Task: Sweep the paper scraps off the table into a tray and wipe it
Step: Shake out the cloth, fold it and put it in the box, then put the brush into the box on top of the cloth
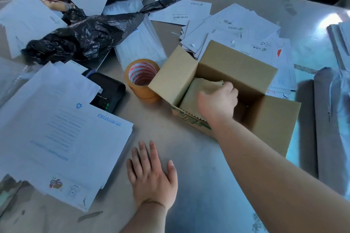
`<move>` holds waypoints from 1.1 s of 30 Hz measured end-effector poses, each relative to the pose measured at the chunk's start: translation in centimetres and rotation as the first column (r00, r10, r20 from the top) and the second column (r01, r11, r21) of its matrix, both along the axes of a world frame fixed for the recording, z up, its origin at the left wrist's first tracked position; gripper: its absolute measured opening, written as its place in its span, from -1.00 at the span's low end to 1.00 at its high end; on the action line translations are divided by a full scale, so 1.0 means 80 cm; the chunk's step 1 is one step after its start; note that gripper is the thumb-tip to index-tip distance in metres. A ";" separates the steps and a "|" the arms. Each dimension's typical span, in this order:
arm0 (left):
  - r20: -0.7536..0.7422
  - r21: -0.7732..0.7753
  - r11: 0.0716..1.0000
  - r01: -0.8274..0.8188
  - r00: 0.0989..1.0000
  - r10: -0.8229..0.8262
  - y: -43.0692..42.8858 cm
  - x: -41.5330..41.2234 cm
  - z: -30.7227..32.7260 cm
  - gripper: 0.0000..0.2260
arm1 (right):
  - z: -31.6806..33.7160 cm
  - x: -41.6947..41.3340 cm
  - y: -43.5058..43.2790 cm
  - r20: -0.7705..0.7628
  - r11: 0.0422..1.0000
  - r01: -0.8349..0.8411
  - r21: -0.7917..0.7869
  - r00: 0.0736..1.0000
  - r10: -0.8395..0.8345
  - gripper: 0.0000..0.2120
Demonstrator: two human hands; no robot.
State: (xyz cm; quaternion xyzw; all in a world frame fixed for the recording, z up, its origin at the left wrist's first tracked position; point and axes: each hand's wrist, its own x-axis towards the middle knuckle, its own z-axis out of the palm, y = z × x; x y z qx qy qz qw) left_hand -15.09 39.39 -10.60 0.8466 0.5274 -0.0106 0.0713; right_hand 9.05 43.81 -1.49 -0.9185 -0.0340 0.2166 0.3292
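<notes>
Cloth (195, 91) pinched by right hand (219, 102); left hand (151, 178) flat on table (170, 128).

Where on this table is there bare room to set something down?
Near edge: bare table between the envelope stack and the cardboard box, around your left hand. Also the far strip beyond the scattered envelopes. Crowded: the far left, with black plastic bag, tape rolls and label printer.
</notes>
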 end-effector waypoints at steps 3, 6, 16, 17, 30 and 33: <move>-0.004 -0.001 1.000 -0.002 1.000 0.002 0.000 -0.001 0.001 -0.31 | 0.004 -0.012 -0.003 0.166 0.996 -0.046 -0.082 0.984 0.059 -0.34; -0.017 -0.004 1.000 -0.002 1.000 0.002 0.000 -0.001 0.001 -0.30 | 0.009 -0.013 -0.007 0.337 0.986 -0.089 -0.138 0.932 0.131 -0.47; -0.015 0.021 1.000 -0.001 1.000 0.001 -0.001 -0.002 -0.002 -0.31 | 0.010 -0.003 0.000 -0.167 0.721 -0.662 -0.203 0.749 0.641 -0.56; -0.018 0.023 1.000 0.000 1.000 0.001 -0.001 -0.002 -0.003 -0.30 | 0.012 -0.002 -0.002 -0.180 0.672 -0.707 -0.220 0.707 0.684 -0.58; -0.035 -0.012 1.000 -0.027 0.999 0.026 0.002 -0.004 -0.001 -0.29 | 0.069 -0.084 -0.206 0.361 0.936 -0.137 0.325 0.933 0.011 -0.92; -0.001 -0.015 0.999 -0.038 0.999 0.038 -0.004 -0.001 0.000 -0.29 | 0.027 -0.096 -0.277 0.205 0.977 0.179 0.113 0.958 -0.199 -0.82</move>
